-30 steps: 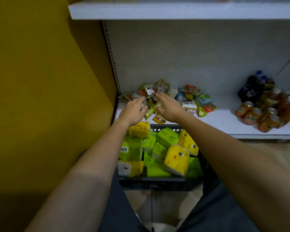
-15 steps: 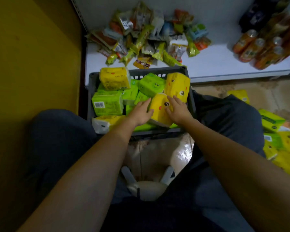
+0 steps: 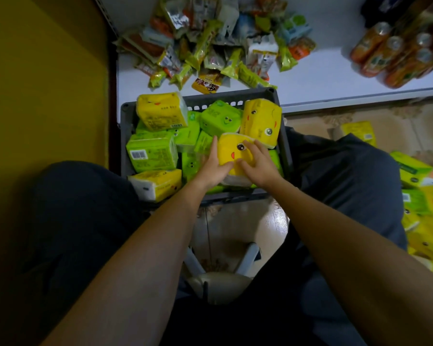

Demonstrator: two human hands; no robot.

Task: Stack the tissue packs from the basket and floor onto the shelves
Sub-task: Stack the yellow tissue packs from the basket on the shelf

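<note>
View from above of a person's knees and forearms. The left of the scene was filled by a plain yellow wall (image 3: pixel 43 96). A low white shelf (image 3: pixel 323 78) was seen across the top. A dark grey basket (image 3: pixel 198 102) had been set on the floor (image 3: pixel 235 221) tight against the shelf's front edge, between the knees, presumably so that packs could be lifted straight across.

The basket was heaped with green and yellow tissue packs (image 3: pixel 153 156), tumbled at all angles. More loose packs (image 3: pixel 420 196) were scattered on the floor at the right, well apart from the basket.

No tissue pack was seen on the shelf yet. Its back left was taken up by a pile of snack packets (image 3: pixel 210 46), and drink cans (image 3: pixel 390 53) lay at its right end, with bare white surface between them.

On top of the heap, near the basket's right wall, a yellow tissue pack (image 3: pixel 231 151) printed with a cartoon face was held by both hands. The left hand (image 3: pixel 214 168) was laid along its left side, thumb across the front. The right hand (image 3: pixel 259 166) was curled over its right half. A two-handed clasp was judged apt for so soft and bulky a pack.
</note>
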